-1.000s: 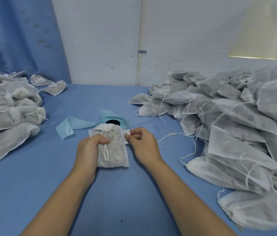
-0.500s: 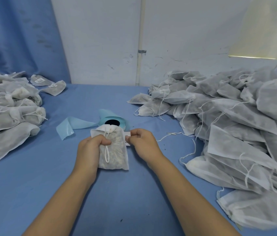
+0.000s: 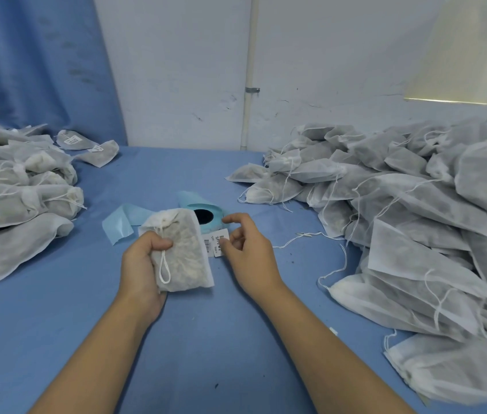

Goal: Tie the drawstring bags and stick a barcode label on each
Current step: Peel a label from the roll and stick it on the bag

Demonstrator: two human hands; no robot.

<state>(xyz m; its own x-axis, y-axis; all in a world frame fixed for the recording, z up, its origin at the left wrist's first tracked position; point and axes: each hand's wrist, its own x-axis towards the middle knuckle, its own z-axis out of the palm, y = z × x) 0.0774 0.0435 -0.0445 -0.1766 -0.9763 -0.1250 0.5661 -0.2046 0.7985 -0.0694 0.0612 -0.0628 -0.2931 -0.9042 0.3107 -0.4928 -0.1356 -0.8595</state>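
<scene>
Clenching tied drawstring bag [image 3: 184, 252] in left grip [image 3: 142, 265] for steadiness; thumbing barcode label [image 3: 215, 242] onto its edge with right grip [image 3: 251, 249], pinch or press unclear.

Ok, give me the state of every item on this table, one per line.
Held bag: drawstring pulled shut, gripped by left hand.
Barcode label: on the bag's right edge, overhanging; right hand thumb touches it.
Label roll: on the table, liner trailing left.
Left pile: tied, some labelled.
Right pile: strings loose.
</scene>
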